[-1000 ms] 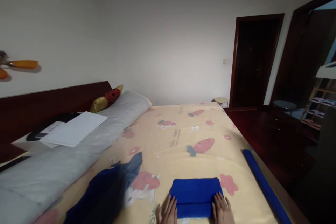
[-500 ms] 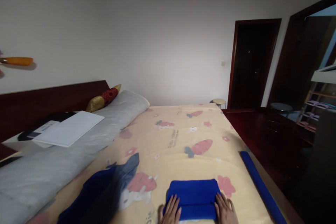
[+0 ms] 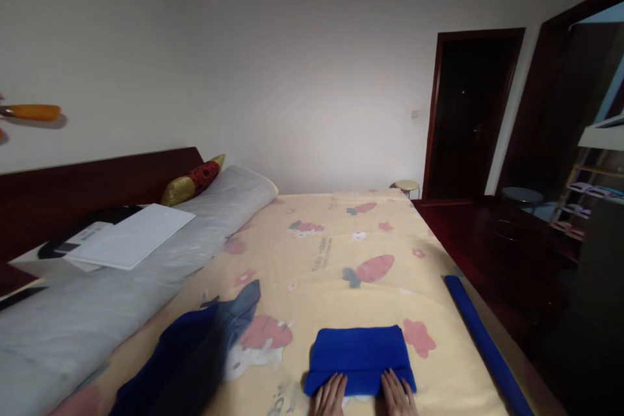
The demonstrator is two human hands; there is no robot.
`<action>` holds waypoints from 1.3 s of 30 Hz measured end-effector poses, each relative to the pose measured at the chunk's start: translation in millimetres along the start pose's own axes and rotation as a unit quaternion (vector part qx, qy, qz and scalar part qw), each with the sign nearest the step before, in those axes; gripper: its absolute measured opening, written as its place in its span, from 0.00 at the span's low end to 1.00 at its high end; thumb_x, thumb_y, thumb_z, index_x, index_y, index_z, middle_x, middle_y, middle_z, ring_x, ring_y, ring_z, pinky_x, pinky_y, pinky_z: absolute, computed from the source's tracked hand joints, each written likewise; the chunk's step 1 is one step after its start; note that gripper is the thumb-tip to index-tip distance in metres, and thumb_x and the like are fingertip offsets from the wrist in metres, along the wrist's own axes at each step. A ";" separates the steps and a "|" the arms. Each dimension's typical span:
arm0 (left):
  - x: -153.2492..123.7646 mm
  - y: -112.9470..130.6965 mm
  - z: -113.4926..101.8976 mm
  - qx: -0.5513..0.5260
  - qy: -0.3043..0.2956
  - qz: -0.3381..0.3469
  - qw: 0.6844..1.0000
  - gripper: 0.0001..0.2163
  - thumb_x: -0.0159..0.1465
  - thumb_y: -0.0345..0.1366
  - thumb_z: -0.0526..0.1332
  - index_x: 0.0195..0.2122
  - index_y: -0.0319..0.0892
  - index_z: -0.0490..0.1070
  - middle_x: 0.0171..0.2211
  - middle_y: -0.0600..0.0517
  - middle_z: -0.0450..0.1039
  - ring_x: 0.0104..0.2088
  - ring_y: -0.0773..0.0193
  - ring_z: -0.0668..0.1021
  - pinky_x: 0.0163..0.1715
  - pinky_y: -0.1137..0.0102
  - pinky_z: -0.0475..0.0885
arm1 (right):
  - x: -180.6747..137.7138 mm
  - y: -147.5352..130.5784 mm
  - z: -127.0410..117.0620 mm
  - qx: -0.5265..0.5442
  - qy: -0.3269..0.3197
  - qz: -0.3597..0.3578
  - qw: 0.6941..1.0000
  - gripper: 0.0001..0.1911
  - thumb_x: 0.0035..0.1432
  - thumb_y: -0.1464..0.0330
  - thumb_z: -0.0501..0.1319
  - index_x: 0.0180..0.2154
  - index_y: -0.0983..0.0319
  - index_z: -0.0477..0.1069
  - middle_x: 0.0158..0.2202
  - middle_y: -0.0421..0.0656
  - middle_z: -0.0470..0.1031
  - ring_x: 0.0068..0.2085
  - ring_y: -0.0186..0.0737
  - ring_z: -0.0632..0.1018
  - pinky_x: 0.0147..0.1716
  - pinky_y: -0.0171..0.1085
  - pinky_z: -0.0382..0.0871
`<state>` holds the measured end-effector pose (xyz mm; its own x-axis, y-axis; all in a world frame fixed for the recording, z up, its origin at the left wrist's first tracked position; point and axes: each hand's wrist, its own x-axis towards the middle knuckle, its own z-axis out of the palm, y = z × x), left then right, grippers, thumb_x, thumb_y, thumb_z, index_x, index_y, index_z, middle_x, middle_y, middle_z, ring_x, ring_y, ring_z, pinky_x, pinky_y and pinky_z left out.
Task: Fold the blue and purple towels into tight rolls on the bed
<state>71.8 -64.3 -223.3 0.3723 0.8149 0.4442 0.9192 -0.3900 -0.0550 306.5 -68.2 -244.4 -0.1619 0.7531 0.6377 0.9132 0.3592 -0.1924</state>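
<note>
A folded bright blue cloth (image 3: 359, 348) lies flat on the patterned bedsheet in front of me, with a crease running across its near part. My left hand (image 3: 331, 396) rests its outstretched fingers on the cloth's near edge, left of the middle. Farther right along that edge, my right hand (image 3: 398, 395) lies with its fingers spread on the fabric. Both thumbs and wrists are mostly out of sight. To the left sits a crumpled dark blue garment (image 3: 182, 357), apart from my hands. A long, narrow blue strip (image 3: 480, 335) lies along the bed's right edge.
The bedsheet (image 3: 312, 286) is yellow with carrots and rabbits. A grey pillow (image 3: 160, 279) along the left carries a white board (image 3: 134, 237). A red and gold cushion (image 3: 195, 182) leans by the headboard (image 3: 97, 175). Beyond the bed stand a stool (image 3: 407, 185) and a dark door (image 3: 475, 117).
My hands have moved from the cloth's left and right sides to its near edge and are closer together. The cloth itself stays in about the same place.
</note>
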 end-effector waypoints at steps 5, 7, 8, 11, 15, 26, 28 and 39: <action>35.6 0.4 -24.9 -0.043 -0.171 -0.108 0.978 0.30 0.54 0.22 0.49 0.58 0.48 0.67 0.56 0.52 0.71 0.57 0.59 0.71 0.59 0.61 0.64 | 34.8 18.8 -2.9 0.008 -0.072 -0.013 0.997 0.26 0.43 0.75 0.54 0.45 0.56 0.75 0.40 0.43 0.79 0.41 0.47 0.78 0.46 0.43 0.65; 43.8 1.6 -31.7 -0.055 -0.205 -0.135 0.968 0.29 0.55 0.24 0.50 0.59 0.46 0.66 0.58 0.49 0.69 0.60 0.57 0.68 0.62 0.59 0.59 | 42.8 15.1 -4.8 0.003 -0.088 0.021 0.996 0.24 0.41 0.75 0.55 0.42 0.58 0.75 0.38 0.44 0.78 0.42 0.49 0.76 0.48 0.44 0.64; 45.5 1.5 -33.8 -0.061 -0.219 -0.138 0.964 0.29 0.55 0.25 0.51 0.59 0.45 0.65 0.58 0.48 0.69 0.60 0.56 0.67 0.63 0.58 0.58 | 44.4 12.1 -6.2 0.005 -0.089 0.031 0.996 0.23 0.40 0.76 0.55 0.41 0.59 0.75 0.38 0.45 0.78 0.43 0.49 0.76 0.50 0.45 0.63; 43.5 0.0 -35.5 -0.088 -0.261 -0.131 0.952 0.28 0.56 0.28 0.52 0.60 0.45 0.64 0.59 0.47 0.67 0.62 0.54 0.66 0.63 0.55 0.56 | 43.6 2.3 -10.8 0.023 -0.083 0.046 0.995 0.19 0.41 0.76 0.56 0.38 0.60 0.76 0.40 0.47 0.77 0.46 0.51 0.75 0.54 0.47 0.58; 39.7 3.8 -25.3 -0.093 -0.227 -0.157 0.957 0.26 0.57 0.30 0.52 0.58 0.45 0.67 0.59 0.48 0.67 0.61 0.54 0.66 0.62 0.55 0.58 | 44.9 -14.4 -7.8 0.047 -0.068 0.076 0.994 0.20 0.43 0.72 0.58 0.41 0.59 0.75 0.40 0.47 0.77 0.44 0.51 0.75 0.54 0.49 0.58; 25.0 8.7 10.5 -0.062 -0.035 0.017 0.997 0.32 0.55 0.25 0.52 0.63 0.49 0.58 0.59 0.55 0.67 0.57 0.62 0.72 0.57 0.63 0.67 | 43.3 -31.9 7.3 0.090 -0.076 -0.034 0.992 0.24 0.60 0.63 0.55 0.58 0.56 0.66 0.55 0.41 0.72 0.54 0.45 0.73 0.56 0.44 0.60; 26.0 2.9 3.6 -0.070 -0.051 0.031 0.996 0.33 0.56 0.26 0.52 0.65 0.51 0.54 0.61 0.56 0.65 0.58 0.62 0.71 0.58 0.64 0.66 | 45.3 -25.0 1.0 0.093 -0.089 -0.064 0.990 0.25 0.62 0.60 0.54 0.60 0.56 0.63 0.57 0.41 0.70 0.55 0.44 0.72 0.56 0.43 0.60; 14.8 -31.5 -35.2 0.010 -0.103 -0.229 0.968 0.21 0.66 0.39 0.49 0.60 0.54 0.62 0.63 0.52 0.60 0.62 0.49 0.64 0.60 0.41 0.54 | 34.5 35.1 -1.9 -0.001 -0.033 0.059 0.998 0.20 0.63 0.55 0.52 0.50 0.54 0.74 0.52 0.47 0.74 0.53 0.55 0.74 0.51 0.56 0.64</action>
<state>43.8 -55.0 -183.5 -0.0588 0.9693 0.2388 0.9955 0.0390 0.0867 333.7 -30.7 -227.7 -0.0770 0.8245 0.5606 0.9280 0.2649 -0.2621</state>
